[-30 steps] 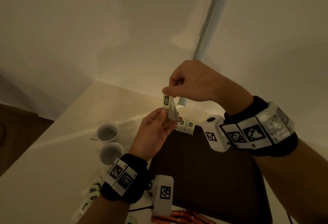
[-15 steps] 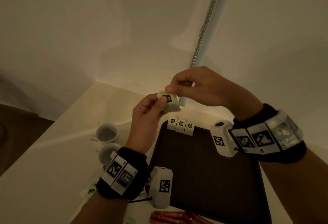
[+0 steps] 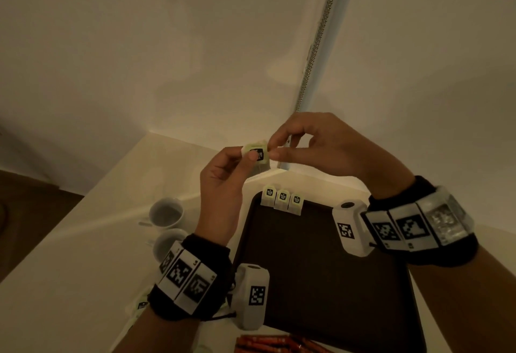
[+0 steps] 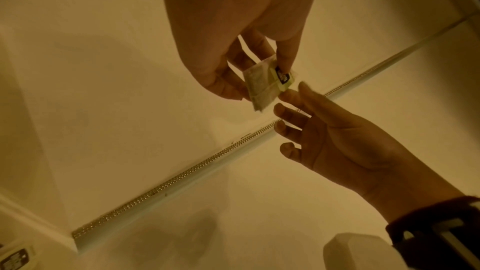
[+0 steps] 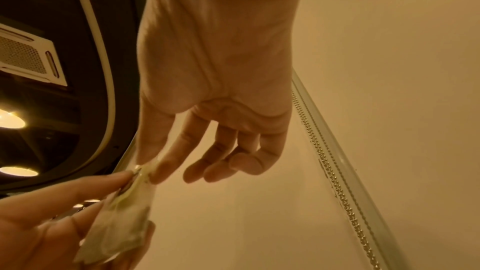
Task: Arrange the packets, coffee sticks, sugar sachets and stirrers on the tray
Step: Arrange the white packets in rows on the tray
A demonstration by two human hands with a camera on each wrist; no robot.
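- Both hands on one item, head view: left hand point(image 3: 223, 182) and right hand point(image 3: 315, 146) pinch pale-green paper tea packet point(image 3: 255, 154) above far-left corner of dark rectangular tray point(image 3: 321, 283); three matching packets point(image 3: 282, 199) stand there.
- Left wrist: packet's long axis approx. upright, tag end up.
- Right wrist: R thumb and forefinger nip top edge; L holds body.

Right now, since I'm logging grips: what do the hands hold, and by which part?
Both hold one tea packet: left hand pinches its label face, right hand pinches the label's edge.

Pale green packet point(image 3: 256, 154) with black label, dark brown tray point(image 3: 321, 269), white cups point(image 3: 166, 213), red sticks point(image 3: 268, 343).
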